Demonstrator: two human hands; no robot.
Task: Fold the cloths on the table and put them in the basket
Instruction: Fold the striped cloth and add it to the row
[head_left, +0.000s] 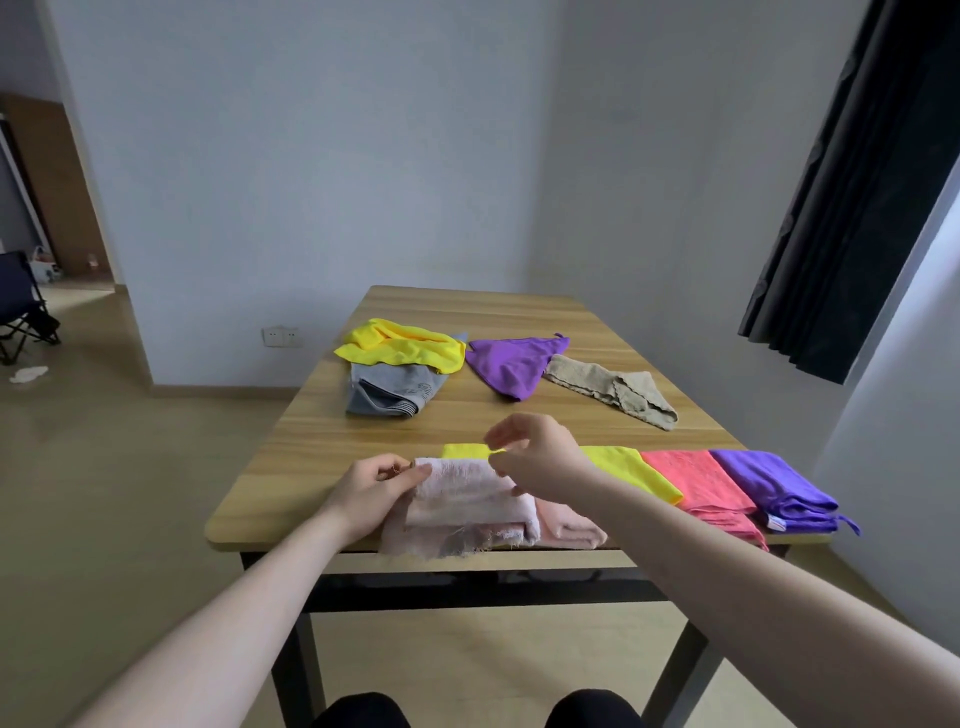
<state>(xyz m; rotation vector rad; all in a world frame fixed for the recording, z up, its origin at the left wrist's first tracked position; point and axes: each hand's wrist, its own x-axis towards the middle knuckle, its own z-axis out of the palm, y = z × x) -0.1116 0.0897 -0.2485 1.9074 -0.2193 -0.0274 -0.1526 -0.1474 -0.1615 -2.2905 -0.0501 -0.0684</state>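
At table (322, 415) front edge: L hand (371, 488) & R hand (540, 457) each pinch pink cloth (467, 499) top corners (wood top; grey-walled room).

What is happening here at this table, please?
A person is folding a pale pink cloth at the near edge of a wooden table. The left hand pinches its left corner and the right hand pinches its far edge. To the right lie folded cloths: a yellow cloth, a coral cloth and a purple cloth. Further back, four loose cloths wait unfolded. No basket is in view.
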